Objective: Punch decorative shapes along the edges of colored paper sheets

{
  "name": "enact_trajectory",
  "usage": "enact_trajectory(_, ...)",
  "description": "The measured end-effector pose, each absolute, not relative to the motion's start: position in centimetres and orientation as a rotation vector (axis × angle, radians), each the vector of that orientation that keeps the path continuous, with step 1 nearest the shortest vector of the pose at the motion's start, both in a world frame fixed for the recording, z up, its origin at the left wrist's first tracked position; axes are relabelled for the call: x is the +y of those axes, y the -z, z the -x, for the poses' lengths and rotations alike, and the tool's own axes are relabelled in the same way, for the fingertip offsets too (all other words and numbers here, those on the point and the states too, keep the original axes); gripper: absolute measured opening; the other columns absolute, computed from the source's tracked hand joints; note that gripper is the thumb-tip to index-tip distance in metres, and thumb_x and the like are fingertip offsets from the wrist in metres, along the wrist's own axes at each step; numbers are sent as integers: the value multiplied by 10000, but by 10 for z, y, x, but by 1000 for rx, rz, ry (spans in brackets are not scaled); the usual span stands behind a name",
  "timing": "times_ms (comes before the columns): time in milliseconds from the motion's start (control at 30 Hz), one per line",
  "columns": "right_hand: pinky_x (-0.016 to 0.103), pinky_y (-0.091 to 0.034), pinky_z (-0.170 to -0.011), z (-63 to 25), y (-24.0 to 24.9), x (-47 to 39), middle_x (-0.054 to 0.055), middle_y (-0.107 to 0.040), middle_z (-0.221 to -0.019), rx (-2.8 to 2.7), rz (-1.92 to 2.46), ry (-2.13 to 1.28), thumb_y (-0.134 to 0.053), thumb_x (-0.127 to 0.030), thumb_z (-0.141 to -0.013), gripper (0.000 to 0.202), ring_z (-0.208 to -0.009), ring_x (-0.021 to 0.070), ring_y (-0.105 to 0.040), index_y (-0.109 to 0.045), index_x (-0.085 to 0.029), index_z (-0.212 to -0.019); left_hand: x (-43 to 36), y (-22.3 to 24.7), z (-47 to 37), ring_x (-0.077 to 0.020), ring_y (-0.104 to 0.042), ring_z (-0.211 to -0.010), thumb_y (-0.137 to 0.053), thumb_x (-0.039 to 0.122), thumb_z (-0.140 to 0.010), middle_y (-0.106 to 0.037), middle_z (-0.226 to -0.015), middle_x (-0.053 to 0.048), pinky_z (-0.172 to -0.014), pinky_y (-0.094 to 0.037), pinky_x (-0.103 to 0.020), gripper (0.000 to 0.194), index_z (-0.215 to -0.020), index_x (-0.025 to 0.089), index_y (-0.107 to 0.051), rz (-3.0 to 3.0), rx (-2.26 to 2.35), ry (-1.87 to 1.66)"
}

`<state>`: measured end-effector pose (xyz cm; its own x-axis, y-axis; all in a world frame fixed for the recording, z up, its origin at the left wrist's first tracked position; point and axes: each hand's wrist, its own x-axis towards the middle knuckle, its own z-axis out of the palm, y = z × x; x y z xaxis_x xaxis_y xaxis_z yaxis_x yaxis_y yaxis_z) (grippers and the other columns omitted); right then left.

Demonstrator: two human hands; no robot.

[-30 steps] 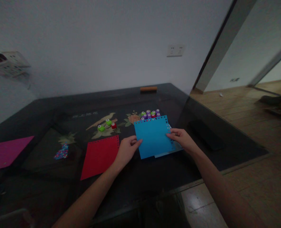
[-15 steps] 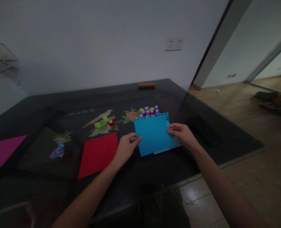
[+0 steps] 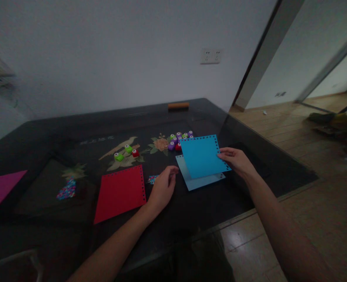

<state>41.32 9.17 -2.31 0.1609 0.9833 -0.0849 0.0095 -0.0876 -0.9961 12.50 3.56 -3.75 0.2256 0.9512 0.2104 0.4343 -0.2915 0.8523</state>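
- On the dark glass-topped table (image 3: pixel 58 129), near its front right edge, the right hand (image 3: pixel 236 162) pinches a bright blue sheet (image 3: pixel 203 156) by its right side, fingers closed on the paper, so the sheet hangs lifted and tilted above the surface.
- Directly under it lies a paler blue sheet (image 3: pixel 199 181), flat on the glass and showing at the lower and left edges.
- Left of that, the left hand (image 3: pixel 163 188) rests with fingers loosely curled; it holds nothing, though its fingertips sit close to the paler sheet's corner and to a small heap of punched bits (image 3: pixel 152 179).
- Just behind the lifted sheet stands a cluster of small purple, green and red punches (image 3: pixel 179 140); the sheet's far edge looks close enough that a careless swing could, I think, knock them over.
- Held at one edge only, the thin paper may sag or crease at the pinch, and its row of punched holes could tear.
- A draught from the moving sheet might scatter the punched bits, or shift the paler sheet, since nothing presses it down.
- Further left lie a red sheet (image 3: pixel 120 192), three loose punches (image 3: pixel 126 152), another heap of bits (image 3: pixel 64 191) and a pink sheet (image 3: pixel 0 190), well apart from both hands.
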Motion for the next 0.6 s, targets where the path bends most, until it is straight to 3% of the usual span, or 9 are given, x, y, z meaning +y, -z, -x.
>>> enact_trajectory(267,265,-411,-507,-417,35,92,-5,-649,-586,-1211,1483,-1149,-826,-325,-507,433,-508,136,-556,-696,-147,-879,30,50,-137,-243,-396,-1302,-425,133,-862,-527,-1308,-122,-1067,-362,-470,383,-1239,193,-455,-2210,1343,-876)
enact_trajectory(600,263,-405,-510,-414,30,93,-14,-642,-590,-1287,1523,-1121,-815,-294,-514,407,-506,128,-546,-694,-159,-879,28,46,-139,-261,-365,-1326,-443,217,-885,-484,-1363,-160,-1074,-350,-457,423,-1302,147,-434,-2277,1417,-759)
